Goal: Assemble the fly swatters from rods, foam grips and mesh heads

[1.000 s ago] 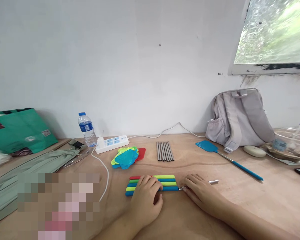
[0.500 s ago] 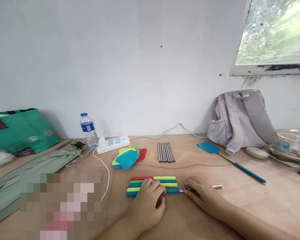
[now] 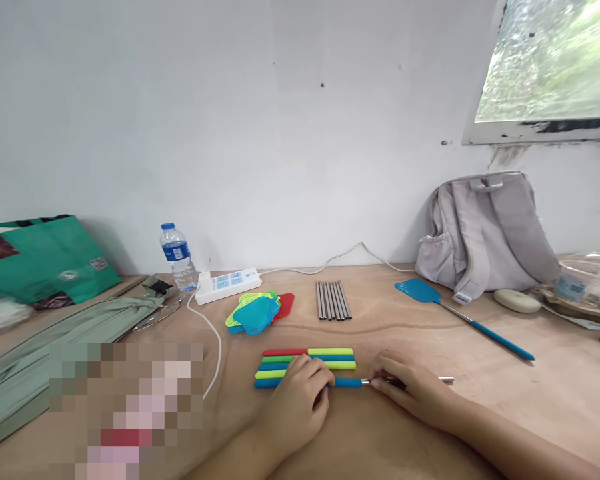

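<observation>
My left hand (image 3: pixel 300 397) is closed over a blue foam-like handle (image 3: pixel 349 383), the nearest of a group of coloured handles. My right hand (image 3: pixel 407 383) pinches a thin metal rod (image 3: pixel 446 379) that lines up with the blue handle's right end; a short bit of metal shows between the handle and my fingertips. Whether the rod sits inside the handle I cannot tell. Behind my left hand lie several other handles: a red one (image 3: pixel 285 353), yellow-green ones (image 3: pixel 330 351) and more blue and green ones, side by side, partly covered by my fingers.
Farther back are several metal tubes (image 3: pixel 334 301) in a row and a pile of mesh swatter heads (image 3: pixel 257 313). A whole blue fly swatter (image 3: pixel 500 341) lies right. Around them are a power strip (image 3: pixel 229 285), bottle (image 3: pixel 176 257), backpack (image 3: pixel 487 233) and green bag (image 3: pixel 55 260).
My right hand and the metal rod have shifted slightly to the right. My left hand stays on the blue handle. The camera view has tilted a little.
</observation>
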{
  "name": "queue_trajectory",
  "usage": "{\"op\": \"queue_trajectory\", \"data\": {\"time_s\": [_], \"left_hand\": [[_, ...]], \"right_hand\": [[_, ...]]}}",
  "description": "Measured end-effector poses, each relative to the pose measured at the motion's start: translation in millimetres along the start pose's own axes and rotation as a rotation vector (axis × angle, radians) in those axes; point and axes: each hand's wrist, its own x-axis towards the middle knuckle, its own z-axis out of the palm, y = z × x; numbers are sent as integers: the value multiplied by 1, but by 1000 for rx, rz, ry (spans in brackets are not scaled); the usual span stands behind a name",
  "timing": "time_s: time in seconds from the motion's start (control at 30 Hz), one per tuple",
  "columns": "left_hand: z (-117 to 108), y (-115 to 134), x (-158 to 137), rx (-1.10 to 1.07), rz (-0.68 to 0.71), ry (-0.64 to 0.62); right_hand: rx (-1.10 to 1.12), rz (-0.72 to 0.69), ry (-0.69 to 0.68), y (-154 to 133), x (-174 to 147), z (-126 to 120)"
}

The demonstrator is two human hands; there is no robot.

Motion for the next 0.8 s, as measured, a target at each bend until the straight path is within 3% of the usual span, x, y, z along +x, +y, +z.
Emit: {"op": "queue_trajectory", "data": {"time_s": [0.63,0.8], "left_hand": [[0,-5,0,-35,35,-114],[-3,0,0,-8,15,-91]], "right_hand": [[-55,-141,-33,-4,-1,-2],[-223,-163,-38,-6,-3,-15]]}}
